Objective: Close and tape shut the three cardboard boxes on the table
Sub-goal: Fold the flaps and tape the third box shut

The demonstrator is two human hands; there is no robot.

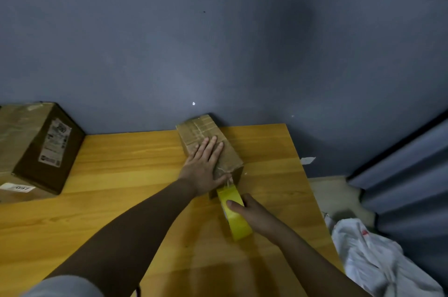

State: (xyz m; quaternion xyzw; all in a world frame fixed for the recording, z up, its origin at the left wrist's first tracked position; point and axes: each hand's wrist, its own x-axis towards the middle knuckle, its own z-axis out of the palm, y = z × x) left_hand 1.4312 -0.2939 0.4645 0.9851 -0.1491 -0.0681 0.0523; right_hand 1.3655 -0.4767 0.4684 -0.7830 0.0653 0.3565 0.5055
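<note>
left hand flat on closed box, right hand grips tape roll.

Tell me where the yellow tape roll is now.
The yellow tape roll is in the right hand, just below the small box's near end, right of centre.

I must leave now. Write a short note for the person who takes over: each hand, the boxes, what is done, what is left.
Left hand: flat on top of the small box, pressing it down.
Right hand: grips the yellow tape roll at the box's near end; a strip runs from roll to box.
Small box: closed, mid-table by the wall, taping under way.
Large box: far left, closed; a second one seems to lie under it. Their taping cannot be judged.
Left: finish this strip, check the others.
</note>
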